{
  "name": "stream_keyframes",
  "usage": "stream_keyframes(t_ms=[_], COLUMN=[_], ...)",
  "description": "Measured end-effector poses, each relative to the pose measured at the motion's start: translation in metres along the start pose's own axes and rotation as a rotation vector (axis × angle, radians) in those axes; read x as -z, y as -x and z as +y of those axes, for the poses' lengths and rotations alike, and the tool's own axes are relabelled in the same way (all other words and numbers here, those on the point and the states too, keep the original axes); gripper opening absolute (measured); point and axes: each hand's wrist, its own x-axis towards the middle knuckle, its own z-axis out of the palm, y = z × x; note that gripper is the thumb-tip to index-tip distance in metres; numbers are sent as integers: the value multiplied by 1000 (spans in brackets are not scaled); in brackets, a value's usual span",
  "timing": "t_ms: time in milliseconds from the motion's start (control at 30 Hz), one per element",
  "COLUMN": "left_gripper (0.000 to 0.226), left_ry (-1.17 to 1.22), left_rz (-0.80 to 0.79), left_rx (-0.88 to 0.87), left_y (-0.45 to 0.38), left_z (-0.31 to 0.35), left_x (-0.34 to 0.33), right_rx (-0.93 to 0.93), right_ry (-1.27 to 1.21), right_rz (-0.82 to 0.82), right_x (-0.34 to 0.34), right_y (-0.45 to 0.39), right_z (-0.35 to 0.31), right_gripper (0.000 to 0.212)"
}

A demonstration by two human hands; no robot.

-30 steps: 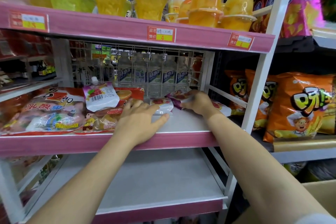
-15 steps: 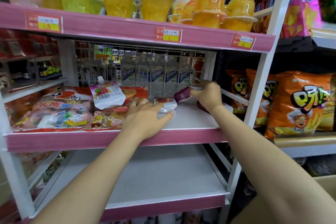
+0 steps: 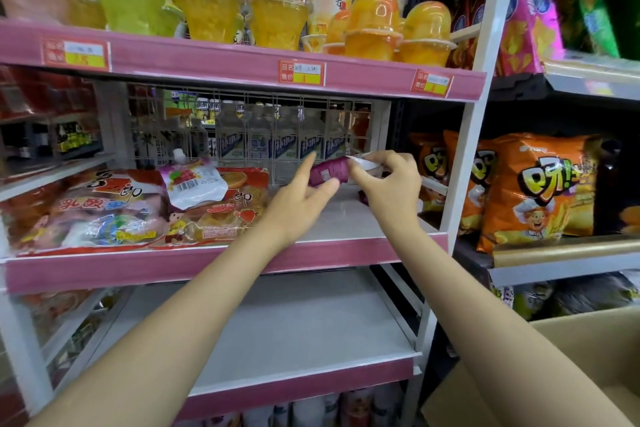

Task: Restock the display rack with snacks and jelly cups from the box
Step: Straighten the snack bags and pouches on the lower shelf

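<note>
A small purple jelly cup [image 3: 328,171] with a white rim is held on its side above the middle shelf [image 3: 346,252] of the pink display rack. My right hand [image 3: 388,184] pinches its white rim end. My left hand [image 3: 294,199] takes the purple body between a raised index finger and the thumb beneath it. Bags of jelly snacks [image 3: 104,215] and a grape pouch [image 3: 191,184] lie on the left half of that shelf. The cardboard box [image 3: 561,371] stands open at the lower right.
Yellow and orange jelly cups [image 3: 277,21] crowd the top shelf. A wire grid [image 3: 263,135] backs the middle shelf, with bottles behind it. Orange chip bags [image 3: 540,191] fill the neighbouring rack to the right. The lower shelf [image 3: 277,333] shows a bare grey board.
My right hand has raised the purple cup off the shelf and turned it leftward. My left hand has left the white packet on the shelf and come up to the cup.
</note>
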Motion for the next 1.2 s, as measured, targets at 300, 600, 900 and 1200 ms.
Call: stream_keyframes(t_ms=[300, 600, 900, 1200], left_gripper=[9, 64, 68, 68], left_ry=[620, 404, -69, -767], left_rz=[218, 96, 178, 23], left_rx=[147, -44, -50, 19], left_y=[-17, -5, -7, 1], left_z=[1, -17, -39, -33], left_x=[0, 34, 12, 31], right_rx=[133, -432, -397, -333], right_ry=[-115, -500, -451, -58], right_rz=[-183, -684, -611, -658], right_x=[-8, -32, -48, -58], right_y=[24, 1, 5, 5], right_z=[-4, -4, 17, 21], right_gripper=[22, 50, 19, 57])
